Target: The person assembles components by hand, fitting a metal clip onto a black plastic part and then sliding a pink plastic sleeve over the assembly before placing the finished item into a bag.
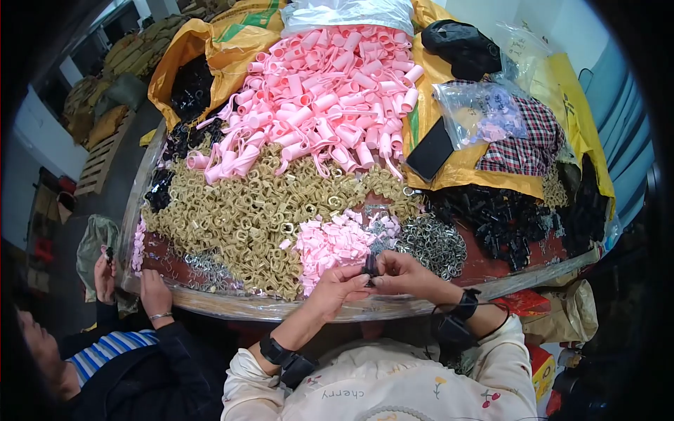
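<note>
Near the table's front edge, my left hand and my right hand meet at the fingertips. Both are closed in a pinch on a small dark plastic piece, held upright between them; its exact kind is partly hidden by the fingers. Just beyond my left hand lies a heap of small flat pink pieces. Beyond my right hand is a pile of small metal rings. Left of the pink pieces spreads a wide heap of tan ring-shaped parts.
Pink tubular parts are heaped at the back. Black plastic parts, a phone, a clear bag and checked cloth lie right. A co-worker's hand rests at the left edge.
</note>
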Motion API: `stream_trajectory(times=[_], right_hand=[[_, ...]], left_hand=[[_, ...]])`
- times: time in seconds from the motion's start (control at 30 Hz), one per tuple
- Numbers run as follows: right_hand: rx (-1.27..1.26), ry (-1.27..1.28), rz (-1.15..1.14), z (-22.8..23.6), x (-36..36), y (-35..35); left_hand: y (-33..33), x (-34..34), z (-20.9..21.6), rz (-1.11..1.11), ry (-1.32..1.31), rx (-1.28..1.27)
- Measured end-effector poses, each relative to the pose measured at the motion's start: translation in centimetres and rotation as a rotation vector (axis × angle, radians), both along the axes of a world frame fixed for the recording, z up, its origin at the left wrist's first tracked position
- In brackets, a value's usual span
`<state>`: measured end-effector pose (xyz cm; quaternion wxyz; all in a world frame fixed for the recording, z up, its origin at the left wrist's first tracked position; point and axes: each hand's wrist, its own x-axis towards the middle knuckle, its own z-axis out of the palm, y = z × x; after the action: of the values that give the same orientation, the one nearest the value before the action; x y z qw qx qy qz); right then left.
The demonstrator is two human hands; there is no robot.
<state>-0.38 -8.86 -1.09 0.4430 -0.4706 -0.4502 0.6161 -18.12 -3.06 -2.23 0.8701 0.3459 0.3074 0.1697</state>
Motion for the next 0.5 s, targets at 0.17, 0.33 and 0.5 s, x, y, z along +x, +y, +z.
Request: stream_trajectory(times=[0.17, 0.33, 0.5], right_hand=[[0.338, -0.376, 0.204, 0.5, 2.6, 7.2], [0.783, -1.261, -0.085, -4.2, 3.0, 13.2], [0.558, -1.207, -0.015, -6.4, 3.9, 14.3]], left_hand=[[4.4, -1.0, 0.6, 0.234, 0.014, -0.025], [6.6, -0.3, 0.1, 0.402, -0.091, -0.079], [7.1, 0.4, -0.2, 0.45, -0.091, -0.082]])
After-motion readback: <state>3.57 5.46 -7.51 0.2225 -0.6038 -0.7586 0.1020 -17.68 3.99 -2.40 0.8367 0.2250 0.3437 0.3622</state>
